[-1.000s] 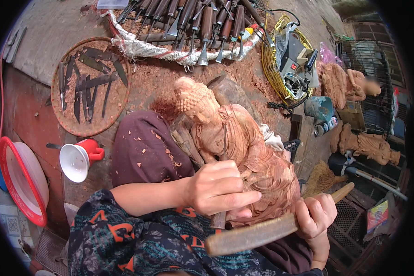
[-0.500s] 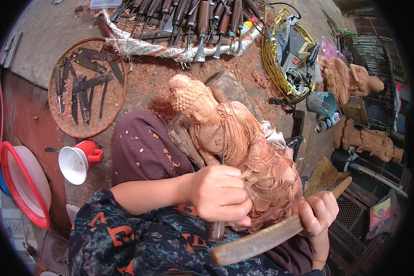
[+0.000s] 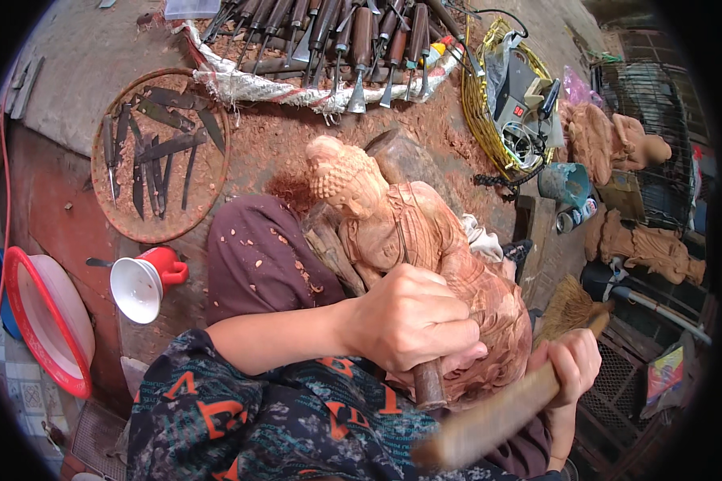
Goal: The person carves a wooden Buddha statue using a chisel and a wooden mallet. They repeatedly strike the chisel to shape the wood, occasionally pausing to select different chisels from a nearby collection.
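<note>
A carved wooden statue, with a curly-haired head and draped robe, leans across my lap, its head toward the far left. My left hand is closed around a carving chisel. The brown handle end sticks out below my fist, and the thin shank runs up over the statue's chest; my hand hides part of the robe. My right hand grips a flat wooden club at its upper right end. Motion blurs the club, whose free end lies below the chisel's handle, apart from it.
Many chisels lie on a white sack at the back. A round tray of blades, a red-and-white mug and a red-rimmed basin are at left. Coiled yellow cable, a straw brush and other carvings stand right.
My left hand has moved slightly up and right with the chisel, whose handle end now tilts more. The club has swung a little to the right and is blurred. The view has shifted slightly.
</note>
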The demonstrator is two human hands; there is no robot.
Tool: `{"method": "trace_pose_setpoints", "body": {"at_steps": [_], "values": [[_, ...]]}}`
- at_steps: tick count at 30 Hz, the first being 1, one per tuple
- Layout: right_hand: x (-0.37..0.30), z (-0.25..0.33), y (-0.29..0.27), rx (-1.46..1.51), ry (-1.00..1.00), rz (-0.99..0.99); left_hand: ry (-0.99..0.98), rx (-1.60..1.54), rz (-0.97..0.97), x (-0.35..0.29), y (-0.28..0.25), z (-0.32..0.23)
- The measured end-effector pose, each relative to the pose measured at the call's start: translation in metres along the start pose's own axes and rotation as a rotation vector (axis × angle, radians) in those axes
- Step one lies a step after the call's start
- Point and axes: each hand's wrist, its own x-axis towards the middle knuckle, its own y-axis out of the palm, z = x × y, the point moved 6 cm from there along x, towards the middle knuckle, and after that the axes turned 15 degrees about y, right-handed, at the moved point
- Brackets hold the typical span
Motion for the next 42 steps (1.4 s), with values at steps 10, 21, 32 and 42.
{"method": "trace_pose_setpoints", "body": {"at_steps": [10, 21, 32, 42], "values": [[-0.005, 0.0, 0.0, 0.088, -0.002, -0.019, 0.013, 0.024, -0.032, -0.008, -0.003, -0.001], [0.002, 0.009, 0.005, -0.095, -0.039, 0.055, 0.2, -0.002, -0.058, -0.023, -0.002, -0.006], [-0.005, 0.004, 0.007, 0.037, -0.099, -0.029, 0.308, 0.173, -0.068, -0.02, -0.008, -0.027], [-0.001, 0.008, 0.011, 0.044, -0.098, 0.019, 0.2, -0.021, -0.107, -0.024, -0.009, -0.012]]}}
